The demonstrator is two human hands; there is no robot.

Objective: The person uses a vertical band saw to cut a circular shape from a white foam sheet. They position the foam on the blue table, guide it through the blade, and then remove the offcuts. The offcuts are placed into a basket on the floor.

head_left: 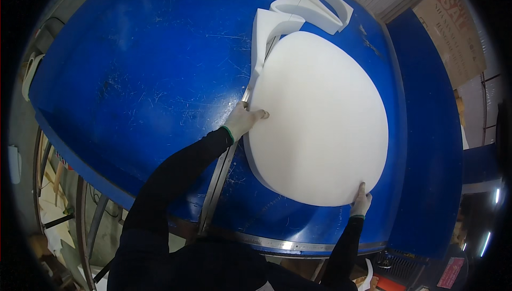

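Note:
A large white rounded foam slab [322,115] lies flat on the blue tabletop [154,72]. My gloved left hand [242,119] grips its left edge, thumb on the top face and the other fingers down along the side. At the near right edge, my gloved right hand [361,202] holds the slab the same way, with the thumb on top and the fingers partly hidden by the rim. Beyond the slab are curved white foam offcuts: one [272,24] close against its far left edge, another [312,6] farther back.
A metal strip [217,184] crosses the table front to back and passes under the slab. A metal rail with markings [298,245] runs along the near edge. On the right rises a blue panel [426,131], with a cardboard sheet [450,32] behind. Fine scratches and shreds mark the tabletop.

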